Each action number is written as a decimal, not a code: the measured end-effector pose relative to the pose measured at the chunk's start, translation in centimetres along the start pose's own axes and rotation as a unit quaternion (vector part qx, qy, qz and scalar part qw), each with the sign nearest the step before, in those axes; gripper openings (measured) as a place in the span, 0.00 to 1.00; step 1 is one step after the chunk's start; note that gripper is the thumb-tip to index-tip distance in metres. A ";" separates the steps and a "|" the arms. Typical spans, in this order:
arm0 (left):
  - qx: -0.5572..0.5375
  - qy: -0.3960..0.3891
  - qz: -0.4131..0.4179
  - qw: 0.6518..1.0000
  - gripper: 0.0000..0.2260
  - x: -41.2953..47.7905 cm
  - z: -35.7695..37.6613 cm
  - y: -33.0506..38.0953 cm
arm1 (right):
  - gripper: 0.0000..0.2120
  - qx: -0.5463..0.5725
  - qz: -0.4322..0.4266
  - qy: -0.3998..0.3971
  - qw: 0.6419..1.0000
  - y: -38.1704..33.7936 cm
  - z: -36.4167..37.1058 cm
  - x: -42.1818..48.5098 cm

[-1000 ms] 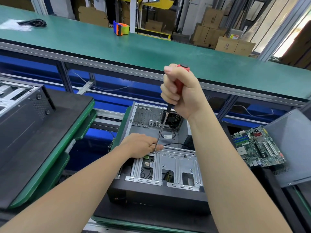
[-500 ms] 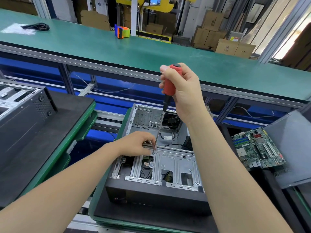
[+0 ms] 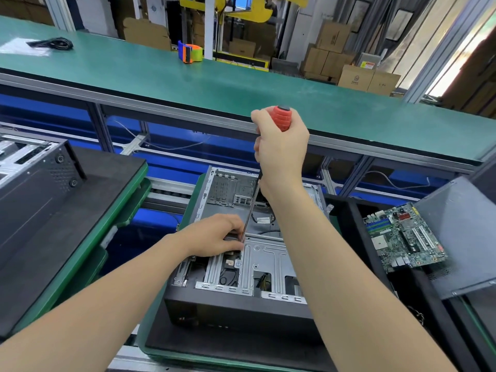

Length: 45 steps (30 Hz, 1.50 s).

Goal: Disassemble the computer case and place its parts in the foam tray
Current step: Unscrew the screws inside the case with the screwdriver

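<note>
An open computer case (image 3: 236, 312) lies on its side on a green-edged pallet in front of me, its silver drive cage (image 3: 268, 264) facing up. My right hand (image 3: 281, 151) grips the red handle of a long screwdriver (image 3: 281, 118), held nearly upright with the tip down at the cage's back left corner. My left hand (image 3: 214, 234) rests on that corner, fingers curled round the shaft near the tip. The foam tray (image 3: 354, 210) at the right holds a green motherboard (image 3: 402, 234) and a dark side panel (image 3: 456, 237).
A second case (image 3: 32, 178) sits on a black-topped green pallet (image 3: 107, 200) to the left. Behind runs a long green bench (image 3: 188, 81) with a tape dispenser (image 3: 190, 52) and a black cable (image 3: 51, 44). Cardboard boxes stand beyond it.
My right hand's grip has shifted down the red handle, so more of its top shows. The screwdriver stays at the same cage corner, and my left hand stays there.
</note>
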<state>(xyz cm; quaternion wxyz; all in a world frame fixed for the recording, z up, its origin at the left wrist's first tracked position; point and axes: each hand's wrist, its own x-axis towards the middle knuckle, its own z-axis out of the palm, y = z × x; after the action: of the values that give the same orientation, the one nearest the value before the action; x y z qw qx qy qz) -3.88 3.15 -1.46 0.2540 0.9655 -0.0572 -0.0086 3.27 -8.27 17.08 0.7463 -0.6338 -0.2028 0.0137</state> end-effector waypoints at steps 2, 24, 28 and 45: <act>0.043 -0.004 0.006 0.999 0.09 -0.3 0.2 0.2 | 0.06 0.016 0.002 -0.023 1.000 0.0 -0.2 0.4; -0.072 0.138 -0.161 0.975 0.10 0.8 0.9 0.7 | 0.05 -0.032 -0.066 -0.120 0.990 -2.1 -2.4 1.4; -0.154 0.236 -0.208 0.937 0.11 0.9 -0.2 1.1 | 0.18 -0.257 -0.128 -0.038 0.957 -2.6 -3.8 1.2; -0.247 0.280 -0.149 0.916 0.08 5.6 2.3 11.6 | 0.06 0.015 0.067 0.164 0.984 0.7 -18.1 -0.6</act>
<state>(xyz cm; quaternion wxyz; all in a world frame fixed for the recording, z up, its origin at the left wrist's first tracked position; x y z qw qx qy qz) 0.38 -8.65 2.35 0.4854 0.8324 0.1643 0.2107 8.68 -25.33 14.16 0.7761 -0.6286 -0.0350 -0.0373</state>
